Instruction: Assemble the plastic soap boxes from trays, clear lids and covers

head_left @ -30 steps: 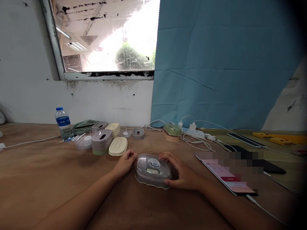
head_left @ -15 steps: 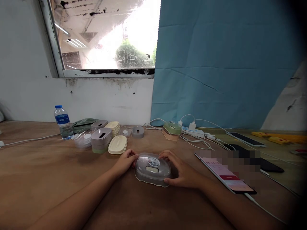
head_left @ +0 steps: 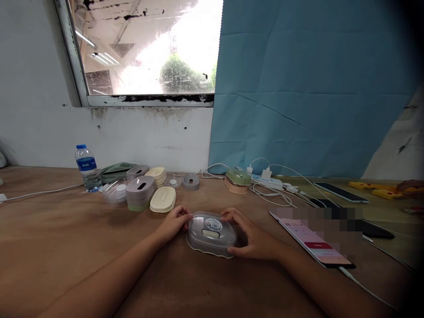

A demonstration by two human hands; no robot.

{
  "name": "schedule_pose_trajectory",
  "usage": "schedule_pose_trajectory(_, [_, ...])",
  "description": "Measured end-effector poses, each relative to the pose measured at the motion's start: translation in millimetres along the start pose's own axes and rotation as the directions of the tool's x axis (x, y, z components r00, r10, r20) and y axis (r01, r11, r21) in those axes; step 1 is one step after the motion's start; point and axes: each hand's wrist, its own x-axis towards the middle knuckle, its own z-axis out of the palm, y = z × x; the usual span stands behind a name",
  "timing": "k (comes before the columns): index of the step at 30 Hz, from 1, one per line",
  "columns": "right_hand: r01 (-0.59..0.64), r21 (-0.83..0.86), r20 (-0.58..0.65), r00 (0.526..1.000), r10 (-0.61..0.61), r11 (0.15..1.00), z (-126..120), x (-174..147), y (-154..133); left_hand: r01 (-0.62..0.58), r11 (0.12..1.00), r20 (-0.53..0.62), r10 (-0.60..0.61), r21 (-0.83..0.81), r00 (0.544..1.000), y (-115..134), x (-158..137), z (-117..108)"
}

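An oval grey container [head_left: 212, 245] with a clear lid [head_left: 198, 225] and a round label sits on the table in front of me. A pale slot shows in the middle, under the lid. At its left end, my left hand [head_left: 175, 223] is closed, with thumb and fingertips against the rim. My right hand [head_left: 251, 236] curves around the right end, thumb low at the front and fingers on the far edge. Its palm side is partly hidden.
Purple-grey containers [head_left: 141, 194], cream lids [head_left: 163, 199] and a water bottle [head_left: 87, 170] stand at the back left. Green container parts [head_left: 239, 176] lie near a power strip [head_left: 268, 180]. Phone [head_left: 318, 240] and cables are at right; another person's hand [head_left: 410, 185] is at the far right.
My hands and the container have hardly moved. At the far right, another person's hand has come into view by the yellow objects.
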Motion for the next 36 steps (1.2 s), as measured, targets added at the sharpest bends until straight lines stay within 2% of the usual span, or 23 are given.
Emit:
schedule_pose_trajectory(13, [-0.091,0.045,0.100,0.991,0.086,0.995,1.9,-3.9,3.3,-0.032,0.999,0.027,0.033,-0.024,0.999,-2.2,0.6,-4.4])
schedule_pose_trajectory(17, [-0.133,0.061,0.087,0.988,0.128,0.989,2.9,-3.7,4.8,-0.032,0.998,0.028,0.033,-0.050,0.999,-2.3,1.0,-5.5])
schedule_pose_trajectory(23, [-0.094,0.079,-0.076,0.992,0.100,0.992,14.1,2.1,21.5,-0.018,0.999,-0.027,0.017,-0.048,0.999,-1.4,1.1,-3.0])
schedule_pose_trajectory(28, [-0.131,0.062,-0.214,0.966,0.141,0.989,21.7,8.6,37.6,-0.060,0.996,-0.182,0.048,-0.061,0.982,3.1,1.2,-1.5])
schedule_pose_trajectory(32, [-0.204,0.021,-0.333,0.922,0.199,0.979,22.8,15.6,43.2,-0.136,0.990,-0.289,0.117,-0.045,0.950,8.2,1.7,-4.6])
schedule_pose_trajectory(36, [-0.331,-0.105,-0.487,0.839,0.241,0.938,22.7,28.3,52.1,-0.178,0.984,-0.337,0.163,-0.013,0.927,8.0,4.3,-9.0])
